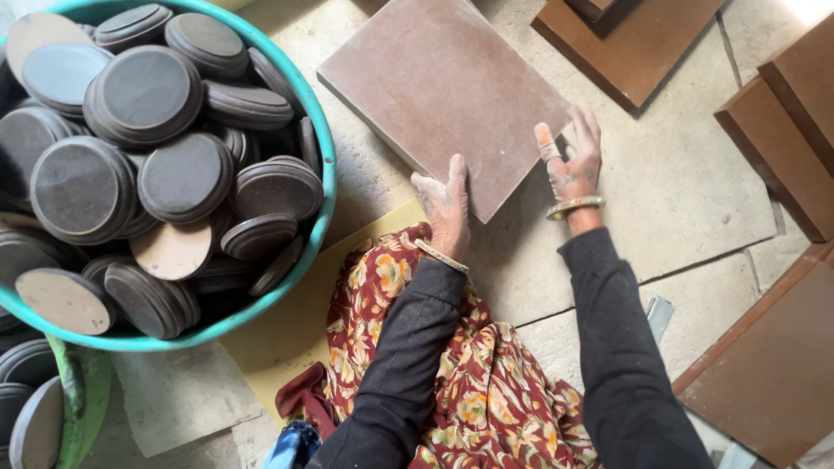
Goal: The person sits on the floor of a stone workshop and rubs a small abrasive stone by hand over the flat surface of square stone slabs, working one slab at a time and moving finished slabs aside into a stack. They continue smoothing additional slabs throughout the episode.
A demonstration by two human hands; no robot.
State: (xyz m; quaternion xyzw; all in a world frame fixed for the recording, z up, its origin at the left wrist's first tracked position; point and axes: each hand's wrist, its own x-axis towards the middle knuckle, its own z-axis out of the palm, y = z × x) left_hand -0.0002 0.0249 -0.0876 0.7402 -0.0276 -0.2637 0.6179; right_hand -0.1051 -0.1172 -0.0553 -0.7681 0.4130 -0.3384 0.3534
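A flat brown rectangular board [443, 82] lies on the stone floor in front of me. My left hand [446, 206] rests flat on its near corner, fingers together, dusted with pale powder. My right hand [573, 161] touches the board's right edge with the fingers spread and the palm lifted. Both wrists carry a metal bangle and both arms are in dark sleeves. A red flowered cloth [452, 365] covers my lap below the hands.
A teal tub [326, 174] at the left is heaped with several dark round discs [143, 91]. More discs [26, 408] lie at the lower left. Other brown boards [773, 373] lie at the right and the top right [625, 48]. A yellow sheet [295, 330] lies under the cloth.
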